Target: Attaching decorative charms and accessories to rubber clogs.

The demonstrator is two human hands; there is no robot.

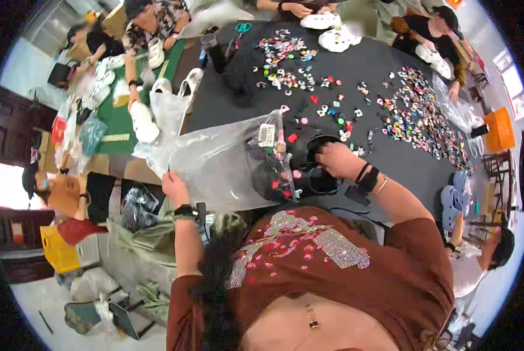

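Note:
My left hand (175, 190) is closed on the end of a clear plastic bag (215, 155), which lies stretched across the table's near side. A white label (266, 135) shows on the bag. Through the plastic near its right end appear a dark shape and small pink and red charms (281, 186). Just right of the bag, my right hand (339, 159) has its fingers curled onto a black clog (319, 144). Another black shoe part (323, 181) lies directly below that hand. The fingertips are partly hidden against the dark surface.
Many small colourful charms (420, 111) are spread over the black table (227, 114). White clogs (339, 40) sit at the far edge, blue clogs (451, 205) at the right. A dark cup (213, 51) stands far left. Several people work around the tables; an orange crate (499, 130) is at right.

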